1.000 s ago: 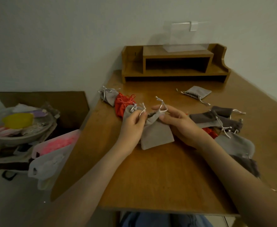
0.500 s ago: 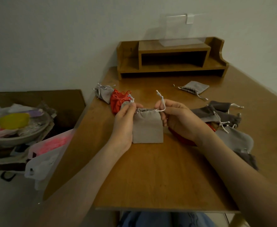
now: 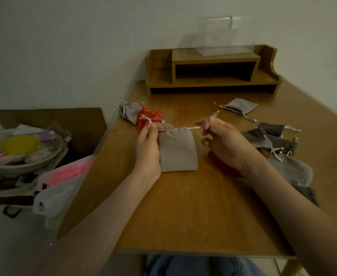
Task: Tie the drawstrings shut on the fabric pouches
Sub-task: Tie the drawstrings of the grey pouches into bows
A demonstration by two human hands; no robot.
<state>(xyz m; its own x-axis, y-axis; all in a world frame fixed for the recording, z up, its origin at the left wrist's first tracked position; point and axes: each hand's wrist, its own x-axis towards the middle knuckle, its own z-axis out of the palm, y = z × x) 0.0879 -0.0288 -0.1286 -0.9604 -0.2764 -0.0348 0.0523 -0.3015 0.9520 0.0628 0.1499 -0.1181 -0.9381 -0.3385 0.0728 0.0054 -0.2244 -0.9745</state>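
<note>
A: Why are the hands apart?
B: The left hand [image 3: 146,139] and right hand [image 3: 222,139] each pinch a drawstring [image 3: 193,127], likely cinching the grey pouch [image 3: 177,149] on the desk [image 3: 193,212], ready for knotting

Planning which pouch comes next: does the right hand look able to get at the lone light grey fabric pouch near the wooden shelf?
Probably yes: bare table lies between the right hand and the light grey fabric pouch, though that hand now pinches a drawstring.
</note>
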